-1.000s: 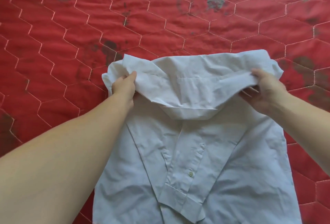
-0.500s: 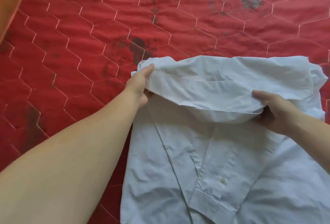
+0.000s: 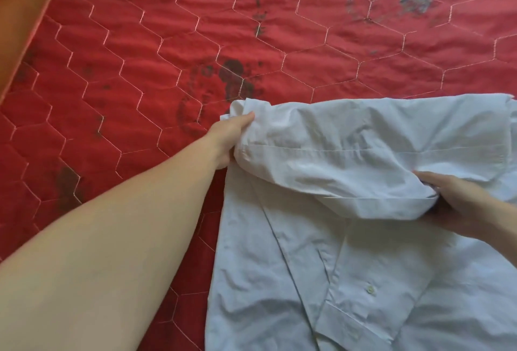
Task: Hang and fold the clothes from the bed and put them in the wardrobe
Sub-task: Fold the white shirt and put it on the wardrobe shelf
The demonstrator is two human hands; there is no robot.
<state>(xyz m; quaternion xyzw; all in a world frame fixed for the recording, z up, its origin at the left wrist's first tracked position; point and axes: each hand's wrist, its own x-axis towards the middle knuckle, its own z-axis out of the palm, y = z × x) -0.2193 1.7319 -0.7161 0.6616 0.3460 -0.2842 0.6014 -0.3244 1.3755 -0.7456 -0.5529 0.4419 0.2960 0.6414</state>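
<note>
A white shirt (image 3: pixel 363 252) lies on the red quilted bed (image 3: pixel 167 57), its long axis toward the viewer, as the left hand (image 3: pixel 229 138) and right hand (image 3: pixel 461 202) grip its folded-over far end.

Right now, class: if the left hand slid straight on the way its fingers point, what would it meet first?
The left hand already grips the white shirt; going straight on, it would likely push further into that folded-over layer.
</note>
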